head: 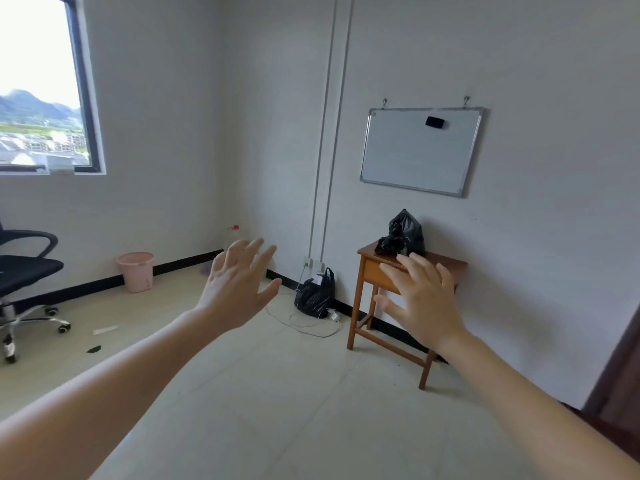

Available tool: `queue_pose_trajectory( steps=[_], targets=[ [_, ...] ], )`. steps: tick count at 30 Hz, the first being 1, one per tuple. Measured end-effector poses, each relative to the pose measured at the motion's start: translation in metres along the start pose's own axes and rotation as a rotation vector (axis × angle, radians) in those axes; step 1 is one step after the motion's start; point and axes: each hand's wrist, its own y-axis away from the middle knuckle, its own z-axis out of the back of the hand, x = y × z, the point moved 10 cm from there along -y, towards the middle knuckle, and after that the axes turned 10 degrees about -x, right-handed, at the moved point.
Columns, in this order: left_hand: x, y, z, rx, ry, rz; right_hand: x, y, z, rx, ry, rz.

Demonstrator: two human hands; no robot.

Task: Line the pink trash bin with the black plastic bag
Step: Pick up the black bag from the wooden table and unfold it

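Observation:
The pink trash bin (135, 271) stands on the floor against the far left wall, with no bag in it. A crumpled black plastic bag (401, 235) lies on a small wooden table (367, 271) by the right wall. Both my arms are stretched out in front of me. My left hand (239, 287) hovers mid-room with its fingers spread and holds nothing. My right hand (420, 299) is also spread and holds nothing; it appears in front of the table, just below the bag, at some distance from it.
A second, filled black bag (315, 296) sits on the floor by a wall socket, with white cables (304, 323) trailing across the tiles. A black office chair (24, 271) stands at the left. A whiteboard (420, 150) hangs above the table. Scraps (104, 330) lie on the floor.

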Motion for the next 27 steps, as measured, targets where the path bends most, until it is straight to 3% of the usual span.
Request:
queue_pose_trajectory(
  steps=[5, 17, 27],
  targets=[
    [-0.007, -0.015, -0.059, 0.058, -0.026, -0.068, -0.025, -0.002, -0.065, 0.102, -0.003, 0.003],
    [0.055, -0.134, -0.206, 0.098, 0.036, 0.067, -0.098, -0.110, -0.197, 0.149, 0.088, 0.044],
    [0.000, -0.203, -0.385, 0.292, 0.160, 0.003, -0.216, -0.092, -0.330, 0.340, 0.204, -0.068]
  ],
)
